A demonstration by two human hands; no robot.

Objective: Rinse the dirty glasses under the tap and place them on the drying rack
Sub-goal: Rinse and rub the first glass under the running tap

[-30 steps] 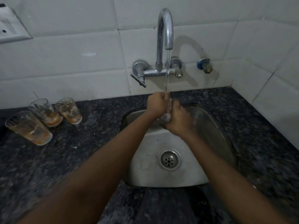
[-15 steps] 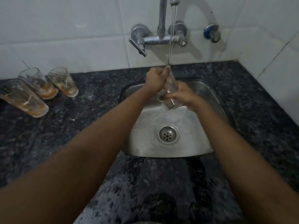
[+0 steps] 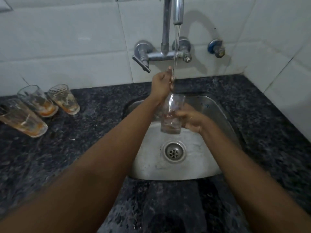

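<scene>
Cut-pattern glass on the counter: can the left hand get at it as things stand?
Probably yes. The cut-pattern glass stands at the near-sink end of the dirty trio, with bare countertop between. The left hand is up at the water stream, seemingly holding nothing.

Both forearms were bare above the sink (image 3: 218, 105); the left hand (image 3: 160, 84) and right hand (image 3: 191, 119) wore no gloves.

three dirty glasses (image 3: 40, 106) crowd left counter (image 3: 94, 125) (wall-side), right counter bare
</scene>
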